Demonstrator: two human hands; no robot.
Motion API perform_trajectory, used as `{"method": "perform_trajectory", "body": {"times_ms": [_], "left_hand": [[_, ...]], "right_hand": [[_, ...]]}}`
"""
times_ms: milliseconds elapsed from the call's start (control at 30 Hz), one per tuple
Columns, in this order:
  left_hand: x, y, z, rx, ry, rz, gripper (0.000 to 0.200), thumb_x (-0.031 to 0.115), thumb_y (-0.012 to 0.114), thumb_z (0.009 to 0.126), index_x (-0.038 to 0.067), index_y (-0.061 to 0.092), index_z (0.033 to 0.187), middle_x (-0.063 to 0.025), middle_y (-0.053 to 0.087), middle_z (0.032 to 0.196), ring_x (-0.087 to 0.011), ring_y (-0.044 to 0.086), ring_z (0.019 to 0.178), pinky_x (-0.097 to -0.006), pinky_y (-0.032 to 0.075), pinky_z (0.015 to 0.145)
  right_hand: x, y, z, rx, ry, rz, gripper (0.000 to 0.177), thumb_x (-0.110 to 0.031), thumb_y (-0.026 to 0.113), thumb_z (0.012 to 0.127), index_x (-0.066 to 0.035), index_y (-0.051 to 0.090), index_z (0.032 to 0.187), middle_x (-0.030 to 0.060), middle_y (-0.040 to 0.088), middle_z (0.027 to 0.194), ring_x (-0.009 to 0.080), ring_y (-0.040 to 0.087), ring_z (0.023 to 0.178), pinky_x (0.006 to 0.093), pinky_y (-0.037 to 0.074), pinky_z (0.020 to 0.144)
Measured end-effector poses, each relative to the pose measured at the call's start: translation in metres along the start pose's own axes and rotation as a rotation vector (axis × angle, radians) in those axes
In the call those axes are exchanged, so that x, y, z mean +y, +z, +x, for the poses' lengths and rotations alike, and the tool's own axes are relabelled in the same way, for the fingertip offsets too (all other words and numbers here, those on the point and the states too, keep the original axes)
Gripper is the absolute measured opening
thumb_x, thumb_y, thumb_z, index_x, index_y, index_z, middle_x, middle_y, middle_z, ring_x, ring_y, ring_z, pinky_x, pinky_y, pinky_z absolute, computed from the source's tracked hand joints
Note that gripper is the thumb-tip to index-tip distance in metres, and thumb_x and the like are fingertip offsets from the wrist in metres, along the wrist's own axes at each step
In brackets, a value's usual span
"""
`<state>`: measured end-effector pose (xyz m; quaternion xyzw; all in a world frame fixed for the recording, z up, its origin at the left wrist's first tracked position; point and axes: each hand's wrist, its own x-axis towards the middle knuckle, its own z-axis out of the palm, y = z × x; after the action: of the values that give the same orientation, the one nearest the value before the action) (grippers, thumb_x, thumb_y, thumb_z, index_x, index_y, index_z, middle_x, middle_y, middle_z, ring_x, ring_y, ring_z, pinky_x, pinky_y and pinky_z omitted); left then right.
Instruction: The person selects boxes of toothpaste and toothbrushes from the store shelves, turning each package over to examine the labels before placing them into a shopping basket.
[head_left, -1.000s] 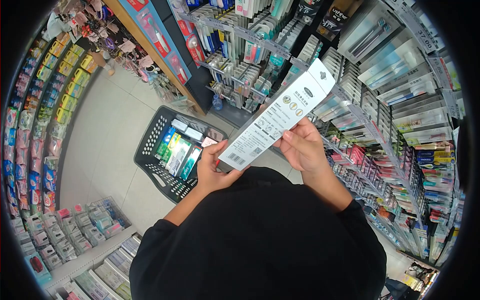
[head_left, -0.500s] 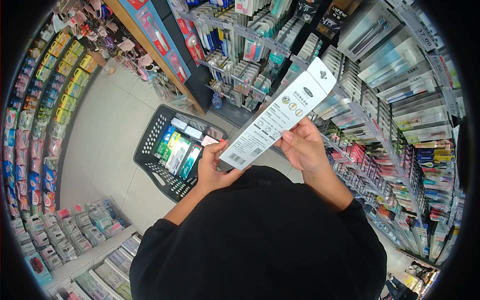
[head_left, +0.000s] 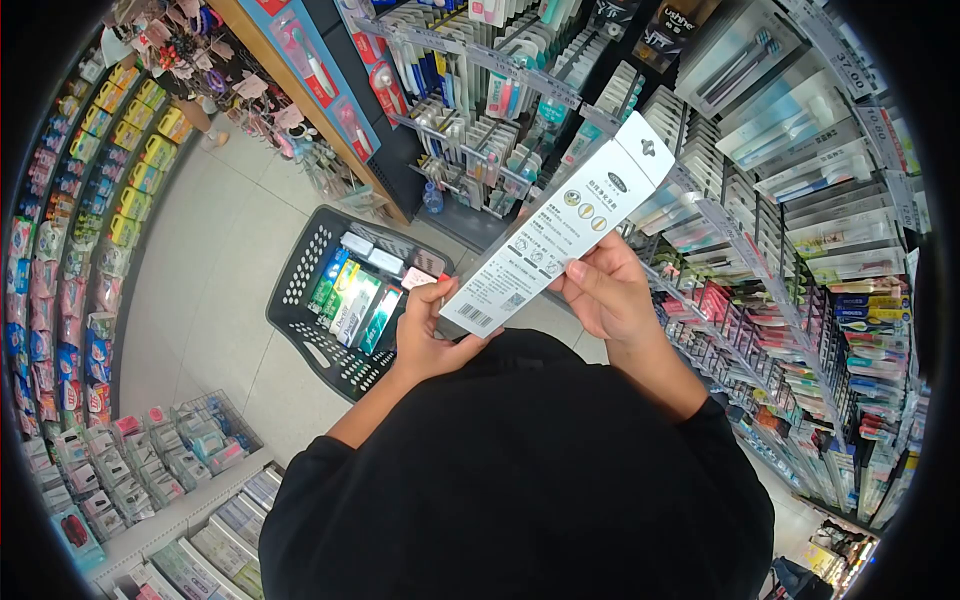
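Note:
A long white box (head_left: 570,235) with printed text, round pictures and a barcode is held slanted in front of my body, its hanging-hole end pointing up and right. My left hand (head_left: 430,335) grips the lower end near the barcode. On the right edge, about midway along, my right hand (head_left: 608,292) pinches the box between thumb and fingers. Beyond my left hand, a dark grey basket (head_left: 300,265) stands on the floor, holding several boxes, among them a green and white one (head_left: 352,305) and a teal one (head_left: 380,318).
Racks of hanging toothbrush packs (head_left: 510,80) stand ahead, and more packs (head_left: 820,180) fill the right side. Curved shelves of colourful packages (head_left: 130,190) line the left. A low shelf (head_left: 165,510) with boxes is at lower left. Part of a person's leg (head_left: 215,138) shows at upper left.
The view has shifted very slightly. More of the person's foot shows at upper left. Both hands keep the same hold on the white box.

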<state>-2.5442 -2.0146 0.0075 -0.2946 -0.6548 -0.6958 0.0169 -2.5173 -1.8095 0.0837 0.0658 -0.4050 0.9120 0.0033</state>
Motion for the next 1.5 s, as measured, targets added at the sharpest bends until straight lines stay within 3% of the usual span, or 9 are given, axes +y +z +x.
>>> {"method": "perform_trajectory", "body": {"times_ms": [367,467,667,767,967,1033,1200,1300,1500], "left_hand": [[0.003,0.0,0.001,0.0,0.002,0.035,0.064,0.006,0.079,0.066,-0.001,0.036,0.112,-0.0169,0.061,0.101,-0.0206,0.062,0.096,-0.0275,0.048,0.08],[0.002,-0.001,0.0,-0.008,-0.01,0.038,0.063,0.007,0.079,0.066,-0.001,0.036,0.112,-0.0165,0.062,0.1,-0.0204,0.062,0.095,-0.0274,0.049,0.079],[0.003,-0.002,0.004,-0.034,-0.002,0.006,0.064,0.009,0.08,0.066,-0.001,0.038,0.114,-0.0156,0.06,0.104,-0.0203,0.062,0.096,-0.0272,0.048,0.081],[0.004,-0.005,0.005,-0.094,-0.087,-0.012,0.064,0.01,0.078,0.067,-0.001,0.039,0.116,-0.0139,0.059,0.104,-0.0201,0.06,0.101,-0.0282,0.045,0.085],[0.012,-0.012,0.007,-0.334,-0.393,-0.475,0.056,0.021,0.066,0.078,-0.003,0.038,0.12,-0.0098,0.058,0.092,-0.0151,0.057,0.09,-0.0278,0.043,0.081],[0.01,-0.011,0.007,-0.358,-0.407,-0.514,0.063,0.049,0.052,0.081,-0.002,0.042,0.117,-0.0084,0.056,0.081,-0.0147,0.054,0.072,-0.0268,0.039,0.069],[0.016,-0.009,0.008,-0.292,-0.602,-0.94,0.068,0.065,0.033,0.082,0.001,0.049,0.098,-0.0048,0.046,0.062,-0.0167,0.044,0.058,-0.0307,0.036,0.061],[0.01,-0.017,0.01,-0.467,-0.687,-0.906,0.069,0.07,0.023,0.081,0.005,0.046,0.075,-0.0037,0.042,0.054,-0.018,0.042,0.057,-0.0302,0.035,0.063],[0.012,-0.016,0.009,-0.471,-0.813,-0.817,0.077,0.075,0.01,0.077,0.006,0.044,0.068,-0.0029,0.036,0.045,-0.0213,0.038,0.056,-0.0295,0.033,0.066]], "right_hand": [[0.002,-0.005,-0.001,-0.005,0.011,0.009,0.041,0.001,0.049,0.086,0.001,0.037,0.126,0.0146,0.051,0.12,0.0259,0.051,0.112,0.0435,0.043,0.095],[0.001,-0.003,0.0,0.022,0.013,-0.081,0.045,-0.004,0.048,0.087,0.002,0.033,0.128,0.0213,0.041,0.131,0.0307,0.048,0.116,0.0461,0.043,0.094],[-0.002,-0.001,0.001,0.031,0.002,-0.052,0.041,0.001,0.05,0.086,0.001,0.039,0.125,0.0141,0.049,0.122,0.0249,0.048,0.114,0.0423,0.04,0.096],[-0.001,-0.002,0.003,0.016,-0.037,-0.109,0.045,-0.001,0.053,0.084,-0.001,0.037,0.127,0.0139,0.046,0.125,0.025,0.044,0.118,0.0421,0.037,0.097],[0.0,0.01,0.007,0.017,-0.179,-0.123,0.053,-0.002,0.059,0.08,-0.008,0.03,0.124,0.0133,0.044,0.126,0.0239,0.044,0.117,0.0401,0.037,0.095],[0.0,0.002,0.007,0.0,-0.186,-0.208,0.051,-0.01,0.06,0.082,-0.009,0.031,0.124,0.017,0.042,0.129,0.0272,0.046,0.116,0.0406,0.038,0.093],[0.004,-0.012,0.007,0.172,-0.212,-0.233,0.035,-0.009,0.056,0.085,-0.007,0.037,0.115,0.0154,0.052,0.118,0.0231,0.054,0.103,0.0362,0.042,0.086],[0.003,-0.014,0.008,0.253,-0.183,-0.212,0.034,-0.006,0.054,0.087,-0.004,0.037,0.116,0.0118,0.057,0.109,0.0181,0.056,0.095,0.0328,0.043,0.082],[0.003,-0.008,0.009,0.327,-0.138,-0.186,0.037,-0.005,0.054,0.087,-0.001,0.037,0.12,0.0094,0.059,0.105,0.0139,0.056,0.09,0.0296,0.043,0.076]]}}
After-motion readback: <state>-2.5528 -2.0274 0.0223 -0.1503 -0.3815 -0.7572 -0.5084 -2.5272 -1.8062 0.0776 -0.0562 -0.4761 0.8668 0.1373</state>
